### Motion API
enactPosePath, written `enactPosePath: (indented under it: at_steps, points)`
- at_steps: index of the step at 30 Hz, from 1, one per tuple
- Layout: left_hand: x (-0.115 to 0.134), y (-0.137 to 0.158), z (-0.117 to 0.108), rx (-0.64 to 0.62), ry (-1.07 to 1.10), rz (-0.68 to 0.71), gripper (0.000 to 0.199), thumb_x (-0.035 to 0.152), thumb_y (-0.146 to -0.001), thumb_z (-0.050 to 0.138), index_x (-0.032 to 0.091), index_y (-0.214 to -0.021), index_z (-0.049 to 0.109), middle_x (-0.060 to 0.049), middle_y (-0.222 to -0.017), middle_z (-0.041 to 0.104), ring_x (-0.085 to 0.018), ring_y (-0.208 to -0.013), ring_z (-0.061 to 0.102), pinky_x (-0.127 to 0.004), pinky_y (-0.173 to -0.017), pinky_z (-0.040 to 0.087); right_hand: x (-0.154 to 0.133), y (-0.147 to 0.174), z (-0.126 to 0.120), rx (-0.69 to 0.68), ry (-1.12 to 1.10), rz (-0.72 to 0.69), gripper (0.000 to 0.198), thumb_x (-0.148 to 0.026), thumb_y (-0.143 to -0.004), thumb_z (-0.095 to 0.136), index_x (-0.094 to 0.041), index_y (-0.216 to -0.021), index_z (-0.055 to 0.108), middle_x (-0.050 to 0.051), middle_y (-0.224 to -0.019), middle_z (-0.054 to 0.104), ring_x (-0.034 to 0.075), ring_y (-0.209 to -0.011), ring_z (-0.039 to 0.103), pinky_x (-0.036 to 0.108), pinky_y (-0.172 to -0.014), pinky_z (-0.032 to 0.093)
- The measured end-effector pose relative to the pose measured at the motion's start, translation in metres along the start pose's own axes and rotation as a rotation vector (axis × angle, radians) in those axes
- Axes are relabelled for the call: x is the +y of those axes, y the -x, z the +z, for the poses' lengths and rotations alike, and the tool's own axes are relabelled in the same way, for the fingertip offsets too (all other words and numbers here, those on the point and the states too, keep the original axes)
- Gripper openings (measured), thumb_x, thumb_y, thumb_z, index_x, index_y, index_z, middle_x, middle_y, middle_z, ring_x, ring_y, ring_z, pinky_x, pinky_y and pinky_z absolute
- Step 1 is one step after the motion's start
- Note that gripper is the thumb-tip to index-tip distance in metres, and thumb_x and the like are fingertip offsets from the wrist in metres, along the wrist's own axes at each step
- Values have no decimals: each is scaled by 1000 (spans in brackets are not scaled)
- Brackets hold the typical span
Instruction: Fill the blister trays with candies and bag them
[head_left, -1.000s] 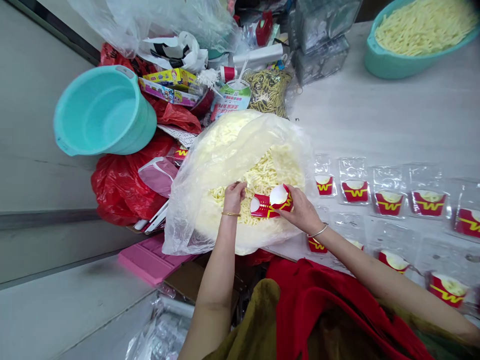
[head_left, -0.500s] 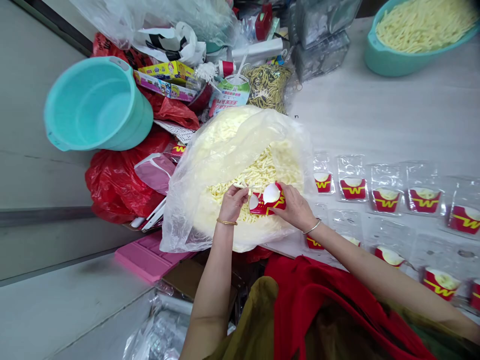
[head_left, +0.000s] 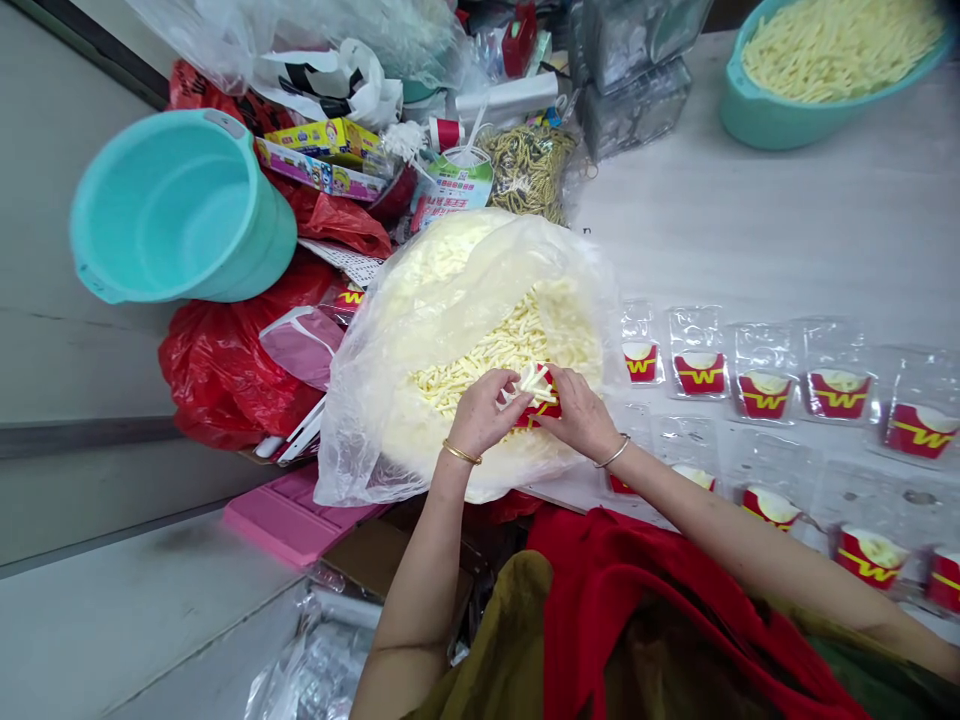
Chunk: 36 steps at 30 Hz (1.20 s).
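Note:
My right hand point(head_left: 581, 415) grips a small red fry box point(head_left: 546, 408) with a yellow mark, over an open plastic bag point(head_left: 360, 420). At the box's mouth, my left hand point(head_left: 487, 410) has its fingers closed on several pale toy fries point(head_left: 535, 380), which stick up there. How deep they sit inside the box is hidden by my fingers. Beneath both hands, a heap of loose pale fries point(head_left: 517, 335) fills the bag.
Rows of clear pouches with red fry boxes point(head_left: 765, 395) lie at the right. A teal tub of fries point(head_left: 772, 125) stands at the back right, an empty teal bucket point(head_left: 247, 215) at the left. Clutter surrounds a bag of gold chains point(head_left: 529, 170) behind.
My left hand has moved right to the fry box, and pale fries now show at its mouth. The right hand keeps hold of the box.

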<state>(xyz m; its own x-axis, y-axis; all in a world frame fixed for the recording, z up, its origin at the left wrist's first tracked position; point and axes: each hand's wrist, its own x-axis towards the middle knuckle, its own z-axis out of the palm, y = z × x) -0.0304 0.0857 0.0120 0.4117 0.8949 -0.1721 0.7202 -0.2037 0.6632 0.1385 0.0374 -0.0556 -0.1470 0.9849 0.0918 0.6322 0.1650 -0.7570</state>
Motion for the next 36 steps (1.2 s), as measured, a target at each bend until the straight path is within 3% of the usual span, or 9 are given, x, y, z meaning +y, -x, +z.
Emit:
enactPosePath:
  at_steps: [5,11,14,16,18,21,25,31,36]
  points:
    - [7,-6,22,29,-181,3,16,24,-87,48,19,-83,62,-4,-78,57,-16,-77,55,-27,-72,40,3,2,3,-14,-15,-70,65,-27,-81,60,-20,-138,29,15,-122,49,32,-110,48,52,-92,43]
    - [22,-11,41,-145,-202,33,21,10,-80,45,18,-74,63,-6,-80,59,-18,-78,56,-29,-71,42,11,14,6,12,-77,-135,60,-20,-81,56,-19,-136,31,14,-124,50,30,-114,47,51,-95,42]
    - [26,-10,41,-213,-58,66,23,10,-80,44,17,-74,64,-6,-80,62,-17,-79,57,-28,-74,43,19,19,4,25,-98,-132,61,-22,-82,56,-21,-137,30,14,-126,50,30,-116,47,51,-96,41]
    - [19,-9,37,-154,127,56,22,14,-83,44,19,-82,65,-5,-83,65,-16,-79,59,-26,-74,44,25,21,1,30,-98,-110,63,-27,-83,58,-21,-138,29,14,-126,50,30,-116,47,52,-96,42]
    - [2,-9,30,54,184,-85,18,22,-85,46,20,-88,64,-4,-83,66,-16,-77,60,-26,-72,43,30,21,-2,37,-95,-73,67,-33,-82,61,-20,-138,28,16,-126,49,31,-116,47,51,-96,42]
    - [-36,-14,21,324,-69,-457,19,38,-77,59,19,-72,60,-6,-71,63,-20,-73,58,-29,-67,40,33,21,-6,55,-100,-26,70,-35,-80,63,-19,-139,28,17,-127,48,31,-117,47,50,-97,42]
    - [-75,-24,22,335,-176,-675,22,32,-65,65,20,-55,50,-4,-61,56,-21,-67,53,-29,-62,34,29,21,-9,43,-111,-7,71,-38,-81,63,-19,-139,28,16,-126,48,31,-118,47,51,-97,42]
    - [-79,-19,20,355,-10,-583,15,28,-71,56,20,-60,49,4,-55,48,-12,-55,45,-23,-57,33,26,24,-10,39,-123,6,71,-38,-80,63,-20,-139,28,15,-127,48,30,-116,48,49,-97,43]
    - [-65,-35,22,273,-2,-314,4,22,-72,55,20,-69,53,4,-58,46,-12,-57,44,-23,-58,32,24,23,-12,21,-105,7,71,-40,-80,63,-20,-139,28,16,-126,48,31,-116,48,51,-96,43]
